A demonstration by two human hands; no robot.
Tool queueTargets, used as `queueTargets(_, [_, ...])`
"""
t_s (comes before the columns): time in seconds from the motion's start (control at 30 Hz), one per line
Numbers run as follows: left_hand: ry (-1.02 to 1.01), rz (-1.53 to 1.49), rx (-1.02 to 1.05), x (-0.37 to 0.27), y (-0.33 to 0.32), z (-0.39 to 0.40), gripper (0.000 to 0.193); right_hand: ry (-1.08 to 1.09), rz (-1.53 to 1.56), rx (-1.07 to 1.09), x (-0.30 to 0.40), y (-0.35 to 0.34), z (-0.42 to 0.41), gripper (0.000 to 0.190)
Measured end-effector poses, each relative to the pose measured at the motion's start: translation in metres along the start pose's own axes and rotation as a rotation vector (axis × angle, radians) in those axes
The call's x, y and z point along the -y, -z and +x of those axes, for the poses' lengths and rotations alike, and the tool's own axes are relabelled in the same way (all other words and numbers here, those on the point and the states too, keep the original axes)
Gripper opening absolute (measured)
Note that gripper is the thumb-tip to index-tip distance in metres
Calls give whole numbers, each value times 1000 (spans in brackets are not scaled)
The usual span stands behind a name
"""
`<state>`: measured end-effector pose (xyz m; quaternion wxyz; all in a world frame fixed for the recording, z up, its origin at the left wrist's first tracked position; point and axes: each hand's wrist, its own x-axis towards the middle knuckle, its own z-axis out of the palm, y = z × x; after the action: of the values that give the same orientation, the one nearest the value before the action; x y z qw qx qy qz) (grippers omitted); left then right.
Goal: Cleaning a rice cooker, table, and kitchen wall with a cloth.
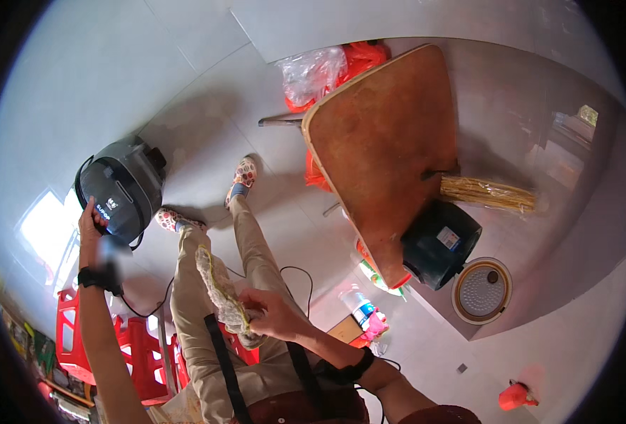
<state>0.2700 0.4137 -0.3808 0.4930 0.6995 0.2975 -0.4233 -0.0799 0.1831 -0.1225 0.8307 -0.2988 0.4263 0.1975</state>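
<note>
My left hand (91,220) rests on the handle side of a dark Supor electric cooker (124,185) at the left, its fingers curled at the edge. From my right hand (270,315) hangs a crumpled, greyish cloth (220,291) with a yellow-green edge, pinched between thumb and fingers above my legs. A dark green pot-like container (442,244) lies tilted beside the brown wooden tabletop (387,122). Next to it is a round perforated lid (481,290) with a pale rim.
Red plastic stools (146,355) stand at the lower left. A bundle of yellow sticks in clear wrap (488,194) lies past the tabletop. Red and clear plastic bags (313,74) show behind it. Black cords (310,281) run near my legs. A small red object (513,396) is at the lower right.
</note>
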Motion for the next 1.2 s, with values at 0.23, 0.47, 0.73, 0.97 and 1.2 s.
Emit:
queueTargets(0.23, [-44,205,183,-10,-60,-38,27,225,440,-433,30,56,-55,59])
queueTargets(0.47, [-169,510,93,-6,-74,-13,35,531,466,-799,26,117,-140,59])
queueTargets(0.73, [-502,563,1206,-32,-209,-267,54,594,356,-724,15,67,-131,44])
queueTargets(0.97, [291,117,1179,-39,-224,-376,57,433,161,-569,45,40,-111,34])
queueTargets(1.2, [183,122,1058,-41,-207,-365,54,689,94,-1023,41,306,-127,39])
